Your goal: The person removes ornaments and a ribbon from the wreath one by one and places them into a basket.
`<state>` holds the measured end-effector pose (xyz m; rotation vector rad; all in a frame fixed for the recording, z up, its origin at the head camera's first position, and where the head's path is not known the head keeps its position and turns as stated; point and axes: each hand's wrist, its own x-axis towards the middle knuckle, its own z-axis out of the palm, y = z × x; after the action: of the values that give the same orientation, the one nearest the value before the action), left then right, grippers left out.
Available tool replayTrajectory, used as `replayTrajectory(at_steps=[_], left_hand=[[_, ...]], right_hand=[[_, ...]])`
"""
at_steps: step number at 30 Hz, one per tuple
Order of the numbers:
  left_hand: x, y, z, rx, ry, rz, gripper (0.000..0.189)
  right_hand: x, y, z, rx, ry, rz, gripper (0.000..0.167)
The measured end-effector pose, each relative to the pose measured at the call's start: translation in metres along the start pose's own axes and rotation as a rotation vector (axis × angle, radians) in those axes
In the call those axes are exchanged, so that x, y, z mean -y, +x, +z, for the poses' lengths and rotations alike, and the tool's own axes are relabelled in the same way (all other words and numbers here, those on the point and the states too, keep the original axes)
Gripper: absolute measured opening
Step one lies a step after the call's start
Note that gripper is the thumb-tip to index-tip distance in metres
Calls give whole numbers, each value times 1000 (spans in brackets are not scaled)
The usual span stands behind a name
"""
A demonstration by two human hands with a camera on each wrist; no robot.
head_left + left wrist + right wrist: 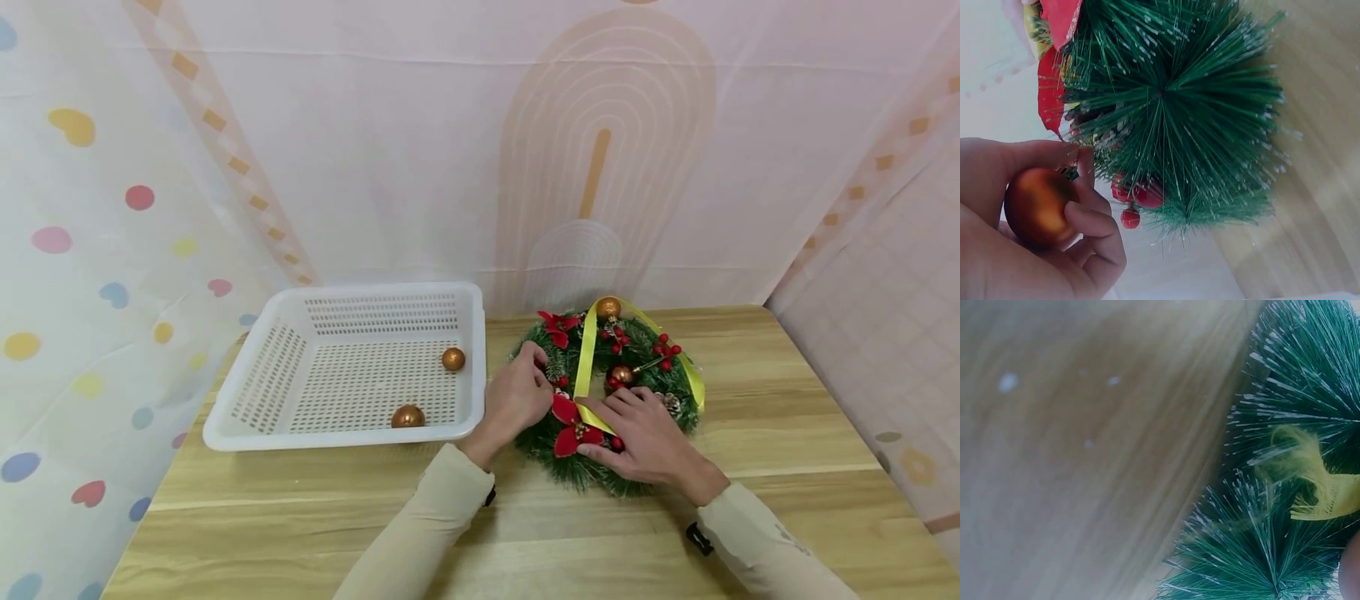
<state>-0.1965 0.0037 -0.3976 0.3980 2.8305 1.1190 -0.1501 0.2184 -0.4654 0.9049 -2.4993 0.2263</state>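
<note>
My left hand (519, 398) is at the left side of a green Christmas wreath (551, 471). In the left wrist view it holds a copper-orange bauble (1038, 209) against the palm, its fingertips at the wreath's needles. The head view hides that bauble behind the hand. My right hand (648, 437) rests on the wreath's front right, fingers stretched over a yellow ribbon (587, 354) beside a red poinsettia (567, 437). On the wreath are another poinsettia (558, 327), red berries (666, 351), a pinecone (668, 404) and copper baubles (608, 307).
A white plastic basket (480, 350) stands left of the wreath on the wooden table (300, 517). It holds a small copper bauble (453, 359) and a larger one (408, 416). Patterned curtains (390, 167) hang behind the table.
</note>
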Motion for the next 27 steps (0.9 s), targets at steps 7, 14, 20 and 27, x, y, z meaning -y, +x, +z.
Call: replayTrajectory(at_steps=[7,14,20,27], left_hand=[[-2,2,3,-49,17,-3,22],[-4,4,8,-100,-41,72,14],[-7,9,14,-120,-110,134,10],[-13,20,18,-124,-129,75,14]], right_hand=[[1,1,-2,-3,10,4,68],[0,1,-1,-4,15,8,68],[0,0,-1,-9,14,8,68],[1,1,-2,-2,3,4,67]])
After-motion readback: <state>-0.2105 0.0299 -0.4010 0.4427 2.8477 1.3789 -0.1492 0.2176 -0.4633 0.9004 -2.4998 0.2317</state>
